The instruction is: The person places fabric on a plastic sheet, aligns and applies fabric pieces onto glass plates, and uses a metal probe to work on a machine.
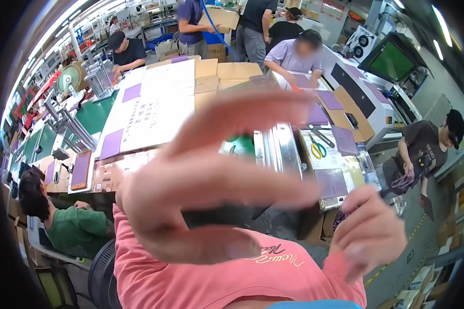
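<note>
My left hand (201,180) fills the middle of the head view, close to the camera and blurred. Its fingers are spread apart with nothing between them, and it covers part of the workbench behind. My right hand (370,233) is raised at the lower right, in front of my pink sleeve, with its fingers curled in; no object shows in it. Beyond that hand, on the bench, lie scissors (318,150) with yellow and green handles, next to several purple sheets (344,140).
A large white board (165,98) with purple pieces lies on the bench at the left. Open cardboard boxes (239,72) stand behind it. A person in green (77,229) sits at the left; another person (423,147) stands at the right. A monitor (394,61) hangs at upper right.
</note>
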A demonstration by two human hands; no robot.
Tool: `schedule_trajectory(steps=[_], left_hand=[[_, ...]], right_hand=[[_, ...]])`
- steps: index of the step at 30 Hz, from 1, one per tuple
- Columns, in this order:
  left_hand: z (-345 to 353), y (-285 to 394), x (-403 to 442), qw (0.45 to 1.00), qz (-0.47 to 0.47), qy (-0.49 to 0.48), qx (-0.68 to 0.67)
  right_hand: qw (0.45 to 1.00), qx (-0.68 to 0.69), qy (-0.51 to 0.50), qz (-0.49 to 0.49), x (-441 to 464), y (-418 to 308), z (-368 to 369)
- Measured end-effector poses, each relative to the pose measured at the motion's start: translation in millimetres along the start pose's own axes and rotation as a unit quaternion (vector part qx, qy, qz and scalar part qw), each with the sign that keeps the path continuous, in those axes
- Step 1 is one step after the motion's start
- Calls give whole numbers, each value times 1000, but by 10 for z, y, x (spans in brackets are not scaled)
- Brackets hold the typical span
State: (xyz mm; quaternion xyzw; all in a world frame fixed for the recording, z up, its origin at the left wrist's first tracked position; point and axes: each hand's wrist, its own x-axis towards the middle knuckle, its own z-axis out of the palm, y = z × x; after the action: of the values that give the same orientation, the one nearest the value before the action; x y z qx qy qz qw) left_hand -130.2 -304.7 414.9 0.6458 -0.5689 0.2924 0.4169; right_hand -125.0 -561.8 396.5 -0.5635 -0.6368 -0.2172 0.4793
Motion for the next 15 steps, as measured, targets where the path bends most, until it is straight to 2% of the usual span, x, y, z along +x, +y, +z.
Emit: schedule_trajectory(steps=[1, 3, 4, 6, 9, 11, 12, 15], left_hand=[[122, 24, -31, 999, -25, -15, -39], [352, 128, -11, 990, -57, -41, -123], [400, 78, 37, 990, -57, -45, -124], [536, -45, 105, 990, 4, -61, -126], [778, -229, 172, 984, 94, -83, -129], [919, -321, 242, 974, 157, -95, -131], [986, -327, 281, 974, 156, -95, -133], [1173, -225, 392, 974, 108, -50, -191]], right_hand=[[998, 52, -29, 4, -64, -20, -36], [998, 40, -31, -22, -104, 78, -225], [998, 30, -37, -46, -115, 153, -338], [995, 15, -51, -89, -108, 246, -511], [995, 76, -45, -39, -86, 53, -487], [963, 166, -198, -80, -97, 90, -658], [963, 166, -197, -78, -141, 80, -697], [973, 212, -76, -58, -308, 37, -702]])
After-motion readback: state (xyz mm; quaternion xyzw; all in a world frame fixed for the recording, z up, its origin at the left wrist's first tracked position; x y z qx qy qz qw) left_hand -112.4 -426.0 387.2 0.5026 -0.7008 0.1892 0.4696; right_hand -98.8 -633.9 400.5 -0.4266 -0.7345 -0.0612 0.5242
